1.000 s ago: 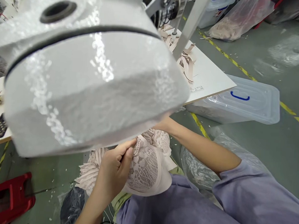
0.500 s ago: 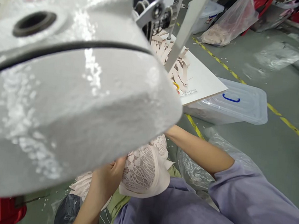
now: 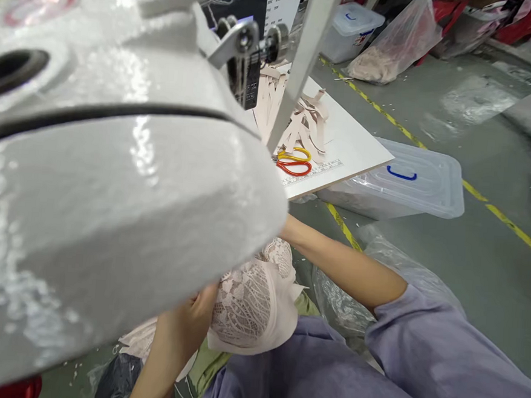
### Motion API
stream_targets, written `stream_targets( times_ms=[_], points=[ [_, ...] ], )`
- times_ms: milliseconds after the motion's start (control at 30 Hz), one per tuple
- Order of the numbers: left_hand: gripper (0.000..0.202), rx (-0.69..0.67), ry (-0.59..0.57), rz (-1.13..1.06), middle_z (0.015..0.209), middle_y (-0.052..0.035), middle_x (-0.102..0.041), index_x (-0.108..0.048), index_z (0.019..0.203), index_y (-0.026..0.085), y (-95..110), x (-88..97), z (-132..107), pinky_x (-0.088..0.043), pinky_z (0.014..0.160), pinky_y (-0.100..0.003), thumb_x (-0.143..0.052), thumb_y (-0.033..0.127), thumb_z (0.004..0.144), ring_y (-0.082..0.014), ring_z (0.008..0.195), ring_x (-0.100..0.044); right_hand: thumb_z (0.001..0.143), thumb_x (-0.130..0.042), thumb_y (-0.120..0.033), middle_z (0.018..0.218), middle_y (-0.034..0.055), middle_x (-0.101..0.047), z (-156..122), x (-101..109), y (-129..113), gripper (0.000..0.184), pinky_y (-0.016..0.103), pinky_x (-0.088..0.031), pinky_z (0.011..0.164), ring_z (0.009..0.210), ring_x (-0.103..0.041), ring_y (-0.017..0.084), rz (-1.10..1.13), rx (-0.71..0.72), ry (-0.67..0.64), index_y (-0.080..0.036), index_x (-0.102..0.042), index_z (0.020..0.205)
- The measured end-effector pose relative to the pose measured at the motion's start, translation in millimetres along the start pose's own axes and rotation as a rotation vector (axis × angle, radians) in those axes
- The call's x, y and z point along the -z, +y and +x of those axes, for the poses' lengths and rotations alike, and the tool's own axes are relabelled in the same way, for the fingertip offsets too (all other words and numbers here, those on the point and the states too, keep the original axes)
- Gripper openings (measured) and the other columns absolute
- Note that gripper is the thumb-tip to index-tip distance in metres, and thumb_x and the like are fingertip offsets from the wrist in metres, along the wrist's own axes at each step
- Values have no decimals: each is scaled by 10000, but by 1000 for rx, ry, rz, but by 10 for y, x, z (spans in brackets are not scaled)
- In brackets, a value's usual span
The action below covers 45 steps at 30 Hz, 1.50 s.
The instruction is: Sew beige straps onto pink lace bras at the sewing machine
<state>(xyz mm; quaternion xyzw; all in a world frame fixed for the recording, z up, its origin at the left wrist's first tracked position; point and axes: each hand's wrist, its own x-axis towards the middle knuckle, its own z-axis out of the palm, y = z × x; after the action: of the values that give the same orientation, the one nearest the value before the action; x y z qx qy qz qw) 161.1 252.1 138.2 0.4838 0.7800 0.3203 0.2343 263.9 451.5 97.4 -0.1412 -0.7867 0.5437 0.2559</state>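
A pale pink lace garment piece point(image 3: 251, 304) lies in my lap, below the big white sewing machine head point(image 3: 113, 170) that fills the left of the view. My left hand point(image 3: 191, 318) is closed on the lace's left edge; its fingertips are partly hidden by the machine. My right forearm point(image 3: 343, 262) reaches in from the right toward the top of the lace. The right hand itself is hidden behind the machine head.
A white table point(image 3: 351, 150) behind the machine carries pink fabric strips point(image 3: 298, 119) and scissors with orange and yellow handles point(image 3: 293, 161). A clear lidded plastic bin point(image 3: 403, 184) sits on the floor beside a yellow floor stripe. Clear plastic bags lie at my right knee.
The view has swung left and up, so the machine head covers more of my left hand and the lace. The scissors on the table have come into sight.
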Motion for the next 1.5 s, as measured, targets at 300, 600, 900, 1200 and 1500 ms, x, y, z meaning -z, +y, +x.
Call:
stream_targets(
  times_ms=[300, 600, 900, 1200, 1500],
  points=[
    [350, -125, -7, 143, 1016, -47, -793, -740, 1153, 234, -68, 22, -62, -597, 680, -291, -482, 379, 967, -234, 891, -759, 802, -673, -184, 999, 39, -599, 3, -27, 50, 60, 296, -451, 809, 955, -553, 172, 9, 43, 62, -154, -622, 812],
    [299, -212, 85, 203, 1081, -37, -782, -735, 1129, 214, -95, -39, -111, -599, 792, -269, -493, 287, 970, -207, 968, -752, 802, -677, -122, 1015, 44, -598, -5, -111, 27, 65, 294, -439, 792, 899, -539, 151, -50, 38, 132, -150, -668, 860],
    [309, -251, 88, 236, 1079, -44, -782, -728, 1148, 197, -57, -104, -123, -596, 768, -242, -479, 266, 978, -186, 930, -757, 831, -665, -160, 1130, 62, -581, -70, -83, 28, 49, 300, -454, 814, 982, -559, 165, -11, 44, 145, -162, -667, 880],
    [321, -220, 103, 237, 1161, -43, -756, -670, 1247, 237, -169, -125, -191, -570, 750, -237, -483, 276, 988, -181, 973, -736, 834, -667, -148, 1053, 52, -585, -77, -55, 4, 46, 299, -451, 817, 968, -554, 165, -45, 16, 149, -153, -676, 879],
    [442, -376, 471, 504, 1286, -208, -593, -574, 1311, 123, -80, -475, -249, -375, 1064, -498, -607, 329, 921, -333, 1246, -523, 818, -655, -162, 1072, 60, -581, -114, -77, 3, 23, 285, -462, 787, 950, -572, 164, -32, 15, 186, -143, -667, 821]
  ],
)
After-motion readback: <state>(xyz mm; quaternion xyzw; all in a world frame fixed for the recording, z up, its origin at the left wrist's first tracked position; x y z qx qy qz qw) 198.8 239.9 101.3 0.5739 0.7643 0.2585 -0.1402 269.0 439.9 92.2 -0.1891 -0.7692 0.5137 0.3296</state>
